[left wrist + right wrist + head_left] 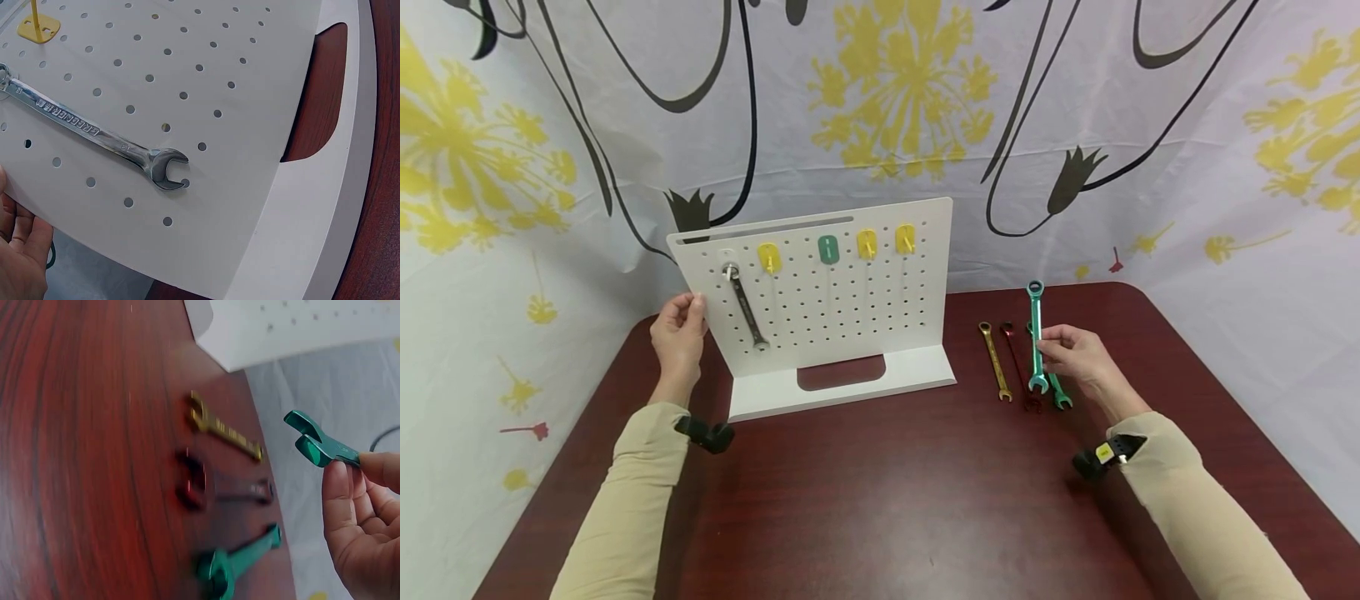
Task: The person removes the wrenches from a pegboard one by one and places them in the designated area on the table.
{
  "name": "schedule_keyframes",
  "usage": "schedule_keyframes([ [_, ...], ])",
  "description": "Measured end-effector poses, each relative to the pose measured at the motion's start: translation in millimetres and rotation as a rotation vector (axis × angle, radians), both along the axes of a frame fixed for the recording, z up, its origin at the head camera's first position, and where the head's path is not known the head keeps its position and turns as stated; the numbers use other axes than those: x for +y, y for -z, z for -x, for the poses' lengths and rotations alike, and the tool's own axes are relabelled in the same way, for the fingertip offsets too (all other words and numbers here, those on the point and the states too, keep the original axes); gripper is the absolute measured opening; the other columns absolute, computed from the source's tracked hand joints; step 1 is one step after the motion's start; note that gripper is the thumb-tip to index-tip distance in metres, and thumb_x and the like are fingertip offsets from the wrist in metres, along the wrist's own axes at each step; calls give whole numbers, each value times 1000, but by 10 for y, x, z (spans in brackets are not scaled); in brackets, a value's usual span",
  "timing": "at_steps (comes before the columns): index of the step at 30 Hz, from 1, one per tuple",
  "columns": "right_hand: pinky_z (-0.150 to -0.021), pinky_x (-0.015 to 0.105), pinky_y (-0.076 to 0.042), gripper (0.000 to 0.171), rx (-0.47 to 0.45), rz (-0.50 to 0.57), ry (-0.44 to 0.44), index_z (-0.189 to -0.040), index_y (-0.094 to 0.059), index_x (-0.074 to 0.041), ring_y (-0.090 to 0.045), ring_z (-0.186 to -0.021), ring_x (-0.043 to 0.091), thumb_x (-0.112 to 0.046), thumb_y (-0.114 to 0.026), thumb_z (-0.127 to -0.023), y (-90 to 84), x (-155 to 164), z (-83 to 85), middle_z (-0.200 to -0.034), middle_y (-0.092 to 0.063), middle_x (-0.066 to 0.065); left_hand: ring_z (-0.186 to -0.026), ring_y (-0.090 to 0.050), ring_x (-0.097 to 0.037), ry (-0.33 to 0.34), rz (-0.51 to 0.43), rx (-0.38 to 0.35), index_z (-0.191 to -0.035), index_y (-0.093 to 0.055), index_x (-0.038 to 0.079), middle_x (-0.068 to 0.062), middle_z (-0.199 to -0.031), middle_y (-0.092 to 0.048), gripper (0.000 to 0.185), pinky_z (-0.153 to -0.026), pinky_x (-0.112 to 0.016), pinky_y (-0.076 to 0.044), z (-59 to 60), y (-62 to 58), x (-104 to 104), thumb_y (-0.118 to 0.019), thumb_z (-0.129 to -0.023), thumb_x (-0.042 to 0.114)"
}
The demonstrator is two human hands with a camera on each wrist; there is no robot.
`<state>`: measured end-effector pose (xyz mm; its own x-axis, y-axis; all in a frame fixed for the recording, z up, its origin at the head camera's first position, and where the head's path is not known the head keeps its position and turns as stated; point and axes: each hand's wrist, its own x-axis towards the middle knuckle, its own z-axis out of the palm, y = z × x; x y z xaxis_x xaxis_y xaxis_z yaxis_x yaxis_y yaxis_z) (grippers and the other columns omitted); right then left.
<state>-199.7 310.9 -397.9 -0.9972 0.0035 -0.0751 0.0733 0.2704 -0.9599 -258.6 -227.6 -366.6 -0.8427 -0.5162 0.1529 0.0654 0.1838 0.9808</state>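
Observation:
At its left edge, the white pegboard (797, 312) is gripped by my left hand (677, 337), thumb in front and fingers behind. A silver combination wrench (747, 307) hangs slanted from a hook near that edge, its open end (165, 169) lowest. My right hand (1084, 360) pinches a teal combination wrench (1036, 321) by its shaft, holding it above the table with the ring end up in the head view. Below it lie a gold wrench (995, 360), a red wrench (225, 489) and a green wrench (250, 550), the last partly covered in the head view.
Yellow hooks (769, 257) and a green hook (828, 249) stick out along the board's upper part. The board's base (917, 362) stands on the dark red table (880, 500). Patterned cloth (880, 108) hangs close behind and at both sides.

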Motion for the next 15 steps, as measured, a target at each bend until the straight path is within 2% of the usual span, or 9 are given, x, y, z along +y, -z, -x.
schedule_keyframes([
  [3,-68,24,-56,34,-19,-20,3,-115,-44,13,-61,-70,2,-12,-54,-95,23,95,-3,-79,-59,-12,-78,-50,-3,-1,2,1,-96,-58,23,12,-84,-53,12,-89,-30,-51,-3,6,0,-60,-91,34],
  [6,-68,25,-56,35,-38,-25,0,-115,-44,14,-61,-71,3,-12,-54,-95,50,181,-8,-79,-59,-11,-77,-51,-3,-4,9,1,-96,-58,23,12,-84,-53,13,-87,-28,-52,-4,13,-4,-60,-91,35],
  [15,-66,23,-55,26,-90,-68,16,-109,-52,5,-60,-71,3,-15,-57,-94,182,450,-16,-78,-59,-12,-79,-52,-3,0,7,2,-97,-58,22,12,-84,-53,13,-91,-32,-50,2,14,-3,-60,-91,35],
])
